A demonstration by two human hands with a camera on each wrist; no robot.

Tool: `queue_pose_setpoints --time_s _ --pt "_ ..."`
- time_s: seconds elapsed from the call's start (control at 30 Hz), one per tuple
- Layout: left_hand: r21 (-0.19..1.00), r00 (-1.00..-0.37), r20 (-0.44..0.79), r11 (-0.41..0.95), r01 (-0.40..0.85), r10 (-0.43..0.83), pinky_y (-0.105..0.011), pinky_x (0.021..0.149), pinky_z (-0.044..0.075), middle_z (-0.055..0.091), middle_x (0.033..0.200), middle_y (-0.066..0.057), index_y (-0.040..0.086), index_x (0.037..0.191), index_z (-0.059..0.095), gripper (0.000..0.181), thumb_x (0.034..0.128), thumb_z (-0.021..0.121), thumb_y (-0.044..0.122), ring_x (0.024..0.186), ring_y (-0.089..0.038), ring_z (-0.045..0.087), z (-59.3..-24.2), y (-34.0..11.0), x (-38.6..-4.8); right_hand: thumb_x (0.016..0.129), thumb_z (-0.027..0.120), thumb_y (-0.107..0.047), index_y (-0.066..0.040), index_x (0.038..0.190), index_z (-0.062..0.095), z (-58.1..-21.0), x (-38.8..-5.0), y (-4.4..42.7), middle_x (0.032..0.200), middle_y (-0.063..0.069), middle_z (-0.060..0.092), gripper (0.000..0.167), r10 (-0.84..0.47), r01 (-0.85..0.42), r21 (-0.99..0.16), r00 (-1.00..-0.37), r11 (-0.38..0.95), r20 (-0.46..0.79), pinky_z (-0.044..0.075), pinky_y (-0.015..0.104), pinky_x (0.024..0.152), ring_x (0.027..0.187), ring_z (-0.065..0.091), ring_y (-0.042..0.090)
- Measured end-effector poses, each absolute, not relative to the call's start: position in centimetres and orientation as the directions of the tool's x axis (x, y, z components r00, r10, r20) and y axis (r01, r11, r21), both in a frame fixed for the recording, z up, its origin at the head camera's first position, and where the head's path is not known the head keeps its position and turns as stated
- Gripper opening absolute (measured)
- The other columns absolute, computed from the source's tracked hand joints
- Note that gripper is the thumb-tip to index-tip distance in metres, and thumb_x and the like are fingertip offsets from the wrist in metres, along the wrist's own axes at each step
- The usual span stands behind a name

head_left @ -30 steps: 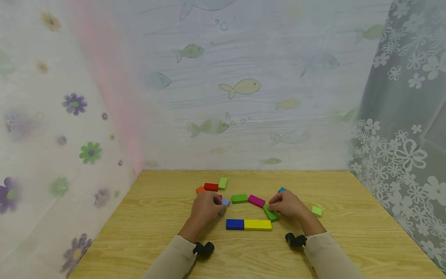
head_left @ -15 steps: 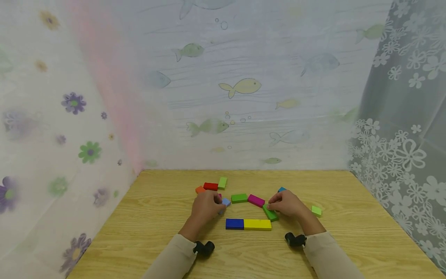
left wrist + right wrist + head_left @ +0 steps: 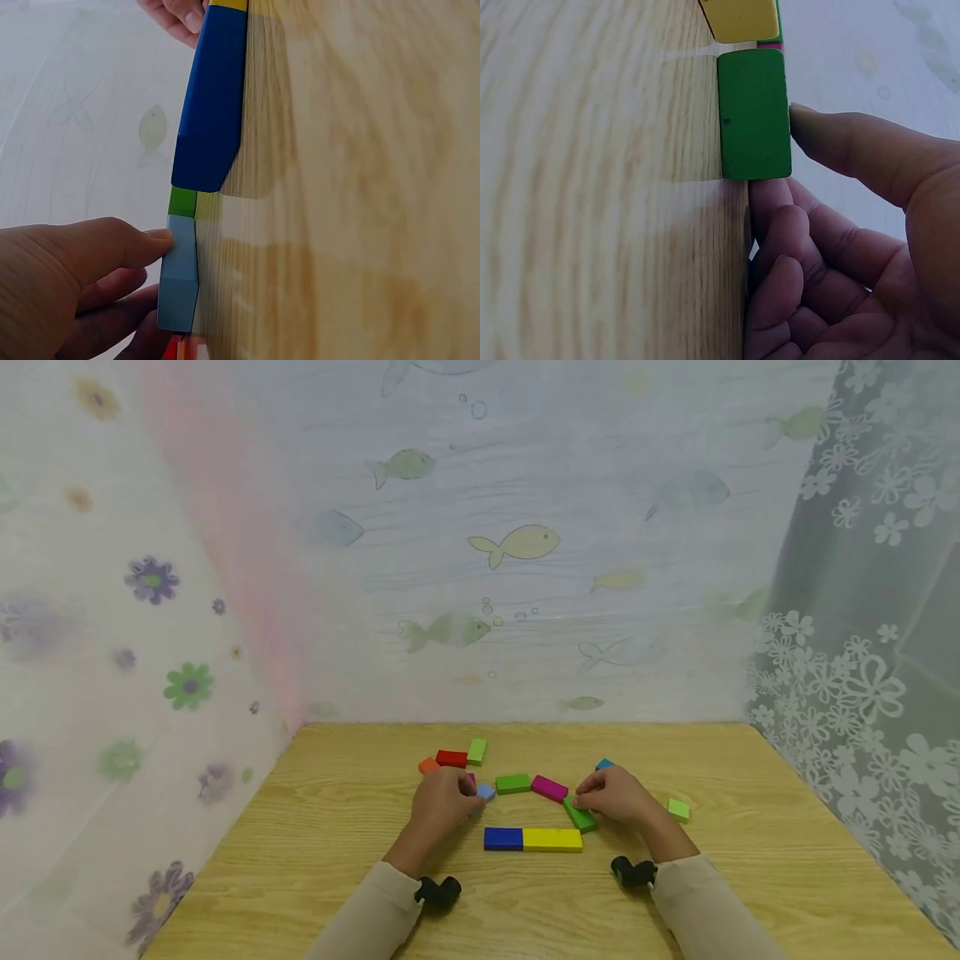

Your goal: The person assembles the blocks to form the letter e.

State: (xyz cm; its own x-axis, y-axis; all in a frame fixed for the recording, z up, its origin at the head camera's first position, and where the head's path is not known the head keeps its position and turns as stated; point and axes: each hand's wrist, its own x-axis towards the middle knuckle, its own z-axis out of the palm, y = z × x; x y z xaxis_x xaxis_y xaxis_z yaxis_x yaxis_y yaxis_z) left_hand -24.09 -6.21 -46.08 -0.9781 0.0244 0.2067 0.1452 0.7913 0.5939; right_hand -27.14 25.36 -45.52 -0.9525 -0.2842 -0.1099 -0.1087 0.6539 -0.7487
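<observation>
Light blue block (image 3: pixel 180 251): one, lying on the table, beyond and to the left of the yellow block (image 3: pixel 552 840); at the left hand (image 3: pixel 444 803), between thumb and fingers.

Green block, slanting (image 3: pixel 755 116): one, just beyond the yellow block's right end; at the right hand (image 3: pixel 618 797), by the thumb.

Table (image 3: pixel 540 910): wood-grained top, bearing all the blocks.

Dark blue block (image 3: pixel 503 839): one, end to end with the yellow block, on its left.

Second green block (image 3: pixel 513 784): one, directly beyond the yellow block, lying crosswise.

Magenta block (image 3: pixel 550 788): one, also beyond the yellow block, slightly tilted in line, near the slanting green one.

Purplish block (image 3: pixel 471 779): one, beyond and left of the yellow block, mostly hidden by the left hand.

Orange block (image 3: pixel 428 766), red block (image 3: pixel 452 758) and lime block (image 3: pixel 477 751): a group farther beyond and left of the yellow block.

Bright blue block (image 3: pixel 604 765): beyond and right of the yellow block, partly hidden.

Second lime block (image 3: pixel 678 811): well right of the yellow block.

Hands: left, pinching the light blue block; right, fingers curled, pinching the slanting green block, thumb against its upper edge.
</observation>
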Motion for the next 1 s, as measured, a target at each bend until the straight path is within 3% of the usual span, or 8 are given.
queue_pose_setpoints --time_s 1.0 --pt "0.59 -0.983 0.182 0.798 0.124 0.019 -0.029 0.059 0.047 0.066 0.072 0.007 0.019 0.075 0.072 0.02 0.0821 0.088 0.025 0.066 -0.012 0.057 -45.8 -6.0 -23.9 0.093 0.078 -0.027 -0.002 0.115 0.075 -45.2 -26.8 25.5 0.109 0.009 0.071 0.033 -0.31 -0.125 -0.743 -0.944 0.657 -0.115 0.057 0.039 0.081 0.095 0.065 0.02"
